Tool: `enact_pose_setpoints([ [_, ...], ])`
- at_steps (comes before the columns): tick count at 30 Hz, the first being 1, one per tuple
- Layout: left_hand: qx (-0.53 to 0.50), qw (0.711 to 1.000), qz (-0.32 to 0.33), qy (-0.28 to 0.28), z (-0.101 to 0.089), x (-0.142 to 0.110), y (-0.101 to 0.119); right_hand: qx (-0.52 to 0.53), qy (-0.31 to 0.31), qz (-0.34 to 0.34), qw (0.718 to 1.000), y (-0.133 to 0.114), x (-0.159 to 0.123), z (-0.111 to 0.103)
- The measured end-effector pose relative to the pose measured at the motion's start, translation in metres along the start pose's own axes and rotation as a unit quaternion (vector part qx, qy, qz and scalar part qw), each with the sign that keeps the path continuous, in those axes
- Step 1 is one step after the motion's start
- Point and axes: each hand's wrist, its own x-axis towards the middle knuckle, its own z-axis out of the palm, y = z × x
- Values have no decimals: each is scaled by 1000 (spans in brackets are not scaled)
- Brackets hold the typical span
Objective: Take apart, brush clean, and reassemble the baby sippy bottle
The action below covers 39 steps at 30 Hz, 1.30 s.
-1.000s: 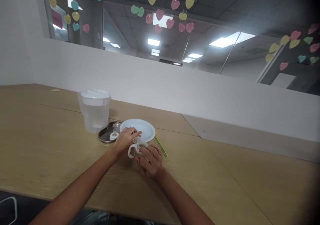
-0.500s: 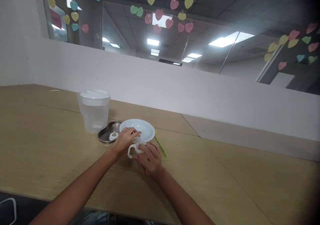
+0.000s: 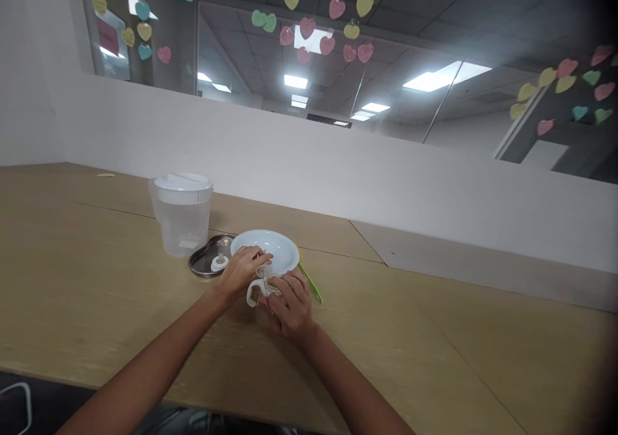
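My right hand [image 3: 290,303] is closed around a clear baby bottle [image 3: 264,316] with a white curved handle [image 3: 252,293], tilted low over the table; the hand covers most of it. My left hand [image 3: 241,271] lies beside the bottle's upper end with its fingers bent together. What those fingers grip is too small and partly hidden; a small clear round part [image 3: 263,271] shows just below them. Behind both hands is a white plate [image 3: 284,245]. Left of it, a metal kidney dish [image 3: 199,262] carries a bottle teat with a white collar [image 3: 220,263].
A translucent lidded pitcher [image 3: 183,219] stands at the left behind the kidney dish. A thin green stick [image 3: 311,284] with a yellow end lies right of the plate. The wooden table [image 3: 434,358] runs back to a white wall [image 3: 290,158] under a window.
My right hand's fingers have shifted slightly on the bottle, and its white handle part has turned a little. My left hand stays nearly in place.
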Motion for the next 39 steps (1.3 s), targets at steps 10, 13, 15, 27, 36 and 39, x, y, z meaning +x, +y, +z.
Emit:
enact_pose_setpoints([
  [10,-34,999,-7,6,-2,0,1,-4,-4,-1,1000,0,0,1],
  [13,-43,999,-12,15,-1,0,2,-11,-6,-3,1000,0,0,2],
  [15,-49,998,-13,21,0,0,2,-15,-5,-4,1000,1,0,2],
  [27,-94,994,-34,49,5,-1,1,-43,-6,-8,999,0,1,3],
  [36,-99,992,-16,78,0,1,4,-48,-5,-13,999,0,4,3],
  [39,-96,992,-19,83,-1,1,5,-53,-8,-13,998,0,3,3],
])
